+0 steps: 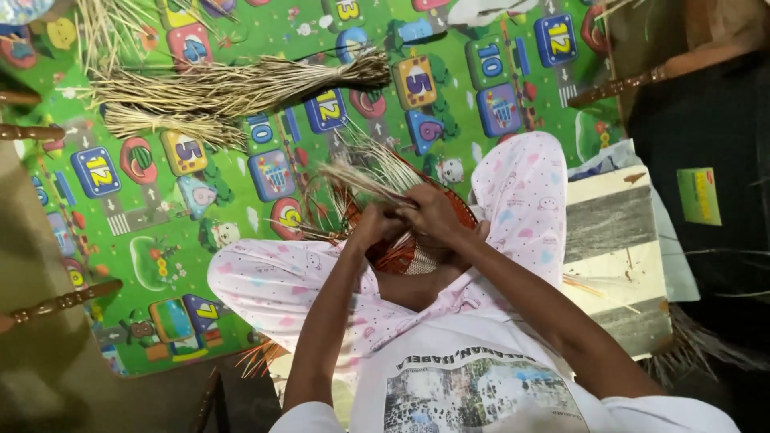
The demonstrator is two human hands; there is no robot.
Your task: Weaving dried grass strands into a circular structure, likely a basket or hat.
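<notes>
I sit cross-legged in pink patterned trousers with a round reddish-brown woven basket (395, 255) in my lap. My left hand (370, 227) grips the basket's near-left edge among loose pale straw strands (365, 178) that stick out up and to the left. My right hand (433, 212) is closed on the same bunch of strands at the basket's upper rim. Both hands touch each other over the weave. The middle of the basket is hidden by my hands.
Bundles of dry straw (241, 88) lie on a green play mat (144, 208) with coloured number tiles, ahead and to the left. Wooden chair legs (60, 303) stand at the left. A low striped wooden stool (613, 240) is under me at the right.
</notes>
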